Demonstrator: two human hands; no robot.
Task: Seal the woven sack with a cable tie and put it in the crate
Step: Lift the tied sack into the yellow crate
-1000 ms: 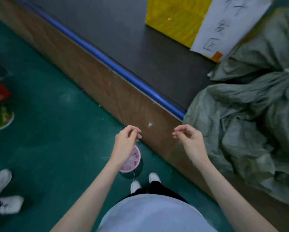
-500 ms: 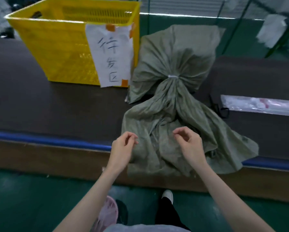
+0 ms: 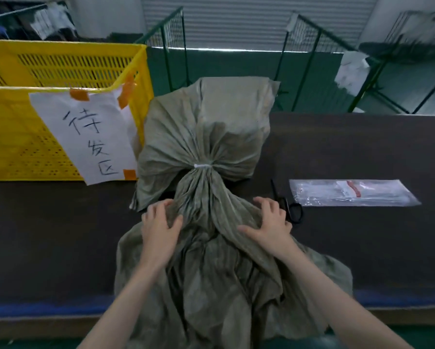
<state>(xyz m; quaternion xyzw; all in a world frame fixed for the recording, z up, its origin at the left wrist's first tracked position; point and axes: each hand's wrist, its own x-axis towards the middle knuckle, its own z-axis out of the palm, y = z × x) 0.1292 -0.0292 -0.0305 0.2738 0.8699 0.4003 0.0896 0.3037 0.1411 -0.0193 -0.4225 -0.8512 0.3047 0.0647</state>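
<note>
The grey-green woven sack (image 3: 206,127) lies on the dark table, its full body at the far side and its loose mouth spread toward me. A white cable tie (image 3: 202,166) cinches the neck. My left hand (image 3: 161,230) and my right hand (image 3: 269,225) sit on either side of the gathered fabric just below the tie, with fingers curled into the folds. The yellow plastic crate (image 3: 10,88) stands at the table's left, touching the sack, with a white handwritten paper label (image 3: 85,137) taped to its front.
Black scissors (image 3: 294,212) lie right of my right hand. Beyond them is a clear packet of cable ties (image 3: 352,192). The table's near edge has a blue strip (image 3: 35,308). Green wire racks (image 3: 312,59) stand behind the table.
The view has swung up from the floor to the table. My hands, earlier pinched in the air in front of the sack, have moved forward and closed on the fabric below the tie.
</note>
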